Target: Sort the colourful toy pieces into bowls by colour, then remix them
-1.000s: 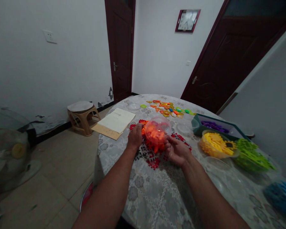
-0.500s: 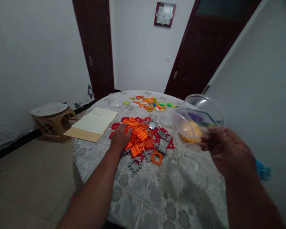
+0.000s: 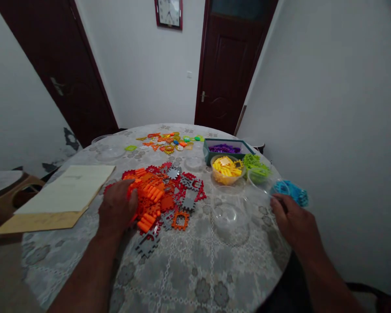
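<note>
My left hand (image 3: 115,206) is curled over the left side of a heap of orange plastic building pieces (image 3: 154,193), its thumb against them and its other fingertips mostly hidden. Red and grey toothed pieces (image 3: 189,200) lie around and under the orange ones. At the table's right side my right hand (image 3: 293,219) pinches the rim of a clear plastic bowl (image 3: 262,184). Through and behind that bowl I see light green pieces (image 3: 256,163) and blue pieces (image 3: 291,193). Another clear container (image 3: 230,219) stands to the left of my right hand.
A clear bowl of yellow pieces (image 3: 226,169) stands before a dark green box (image 3: 208,152) holding purple pieces (image 3: 224,148). Mixed small pieces (image 3: 169,142) are scattered at the back. Paper sheets (image 3: 68,187) overhang the left edge. A clear lid (image 3: 109,152) lies behind them.
My view has turned to the right. My right hand has lowered the clear bowl from in front of the box to the table's right side. The left hand stays at the orange heap.
</note>
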Demonstrator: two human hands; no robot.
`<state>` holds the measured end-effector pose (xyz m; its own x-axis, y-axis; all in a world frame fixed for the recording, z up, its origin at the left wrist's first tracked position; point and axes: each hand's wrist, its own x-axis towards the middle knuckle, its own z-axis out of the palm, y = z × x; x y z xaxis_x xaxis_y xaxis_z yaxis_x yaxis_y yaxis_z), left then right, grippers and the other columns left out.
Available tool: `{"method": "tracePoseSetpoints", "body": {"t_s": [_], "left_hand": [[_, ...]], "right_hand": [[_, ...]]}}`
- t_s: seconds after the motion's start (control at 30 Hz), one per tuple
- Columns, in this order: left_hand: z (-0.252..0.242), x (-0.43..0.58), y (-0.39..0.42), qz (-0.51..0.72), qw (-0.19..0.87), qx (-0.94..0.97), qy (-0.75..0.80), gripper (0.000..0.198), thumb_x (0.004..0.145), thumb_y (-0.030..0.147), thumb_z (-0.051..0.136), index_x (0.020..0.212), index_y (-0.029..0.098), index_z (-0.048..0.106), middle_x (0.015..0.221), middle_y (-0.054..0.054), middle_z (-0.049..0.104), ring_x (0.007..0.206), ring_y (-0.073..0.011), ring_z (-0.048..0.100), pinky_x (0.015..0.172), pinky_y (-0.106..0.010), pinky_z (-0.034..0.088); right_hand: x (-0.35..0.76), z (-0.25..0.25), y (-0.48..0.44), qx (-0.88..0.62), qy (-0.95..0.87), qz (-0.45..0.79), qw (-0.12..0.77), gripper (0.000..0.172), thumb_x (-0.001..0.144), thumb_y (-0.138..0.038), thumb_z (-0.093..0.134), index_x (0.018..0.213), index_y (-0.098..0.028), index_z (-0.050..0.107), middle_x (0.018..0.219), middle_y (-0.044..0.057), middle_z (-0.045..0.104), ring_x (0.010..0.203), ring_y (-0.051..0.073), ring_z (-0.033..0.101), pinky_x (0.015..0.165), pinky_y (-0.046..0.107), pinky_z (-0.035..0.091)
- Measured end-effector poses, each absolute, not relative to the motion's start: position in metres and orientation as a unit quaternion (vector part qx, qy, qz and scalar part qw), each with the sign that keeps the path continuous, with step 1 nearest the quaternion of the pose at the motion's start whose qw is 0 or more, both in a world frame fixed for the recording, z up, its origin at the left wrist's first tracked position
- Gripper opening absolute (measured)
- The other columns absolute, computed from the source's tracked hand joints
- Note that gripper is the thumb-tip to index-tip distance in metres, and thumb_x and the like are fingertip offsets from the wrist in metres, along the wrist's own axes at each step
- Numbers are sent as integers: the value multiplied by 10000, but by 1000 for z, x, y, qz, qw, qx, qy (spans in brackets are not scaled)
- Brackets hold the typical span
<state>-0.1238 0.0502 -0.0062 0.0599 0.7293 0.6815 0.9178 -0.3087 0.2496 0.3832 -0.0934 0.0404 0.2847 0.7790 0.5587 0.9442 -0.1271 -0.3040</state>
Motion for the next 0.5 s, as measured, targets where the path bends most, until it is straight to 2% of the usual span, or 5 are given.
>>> {"method": "tracePoseSetpoints", "body": {"t_s": [0.17, 0.27, 0.4, 0.5], "left_hand": [[4, -110, 43, -315, 129, -757, -558, 294, 976, 393, 502, 1165, 236, 663, 1164, -122, 743, 1148, -352, 665, 1093, -556, 485], [9, -104, 34, -257, 88, -780, -564, 269, 964, 383, 530, 1104, 228, 699, 1125, -130, 754, 1077, -351, 688, 1024, -540, 514], [13, -94, 20, -211, 54, -790, -573, 333, 967, 360, 608, 1245, 199, 696, 1286, -173, 705, 1190, -349, 653, 1048, -510, 498], [13, -88, 18, -185, 58, -780, -595, 418, 950, 352, 675, 1343, 211, 658, 1389, -174, 659, 1266, -342, 618, 1107, -510, 461]], "right_hand": [[384, 14, -75, -731, -607, -115, 289, 407, 1035, -457, 441, 1129, -183, 727, 1025, 139, 812, 861, 295, 776, 758, 384, 556], [387, 1, -76, -742, -607, -90, 269, 431, 1029, -463, 438, 1225, -181, 699, 1014, 143, 810, 856, 325, 778, 729, 419, 566], [386, -1, -93, -761, -582, -118, 262, 508, 984, -518, 465, 1368, -238, 645, 1027, 149, 805, 727, 376, 751, 632, 511, 564], [368, 10, -109, -749, -571, -133, 309, 496, 981, -567, 452, 1348, -306, 660, 1020, 132, 804, 667, 368, 734, 597, 533, 578]]}}
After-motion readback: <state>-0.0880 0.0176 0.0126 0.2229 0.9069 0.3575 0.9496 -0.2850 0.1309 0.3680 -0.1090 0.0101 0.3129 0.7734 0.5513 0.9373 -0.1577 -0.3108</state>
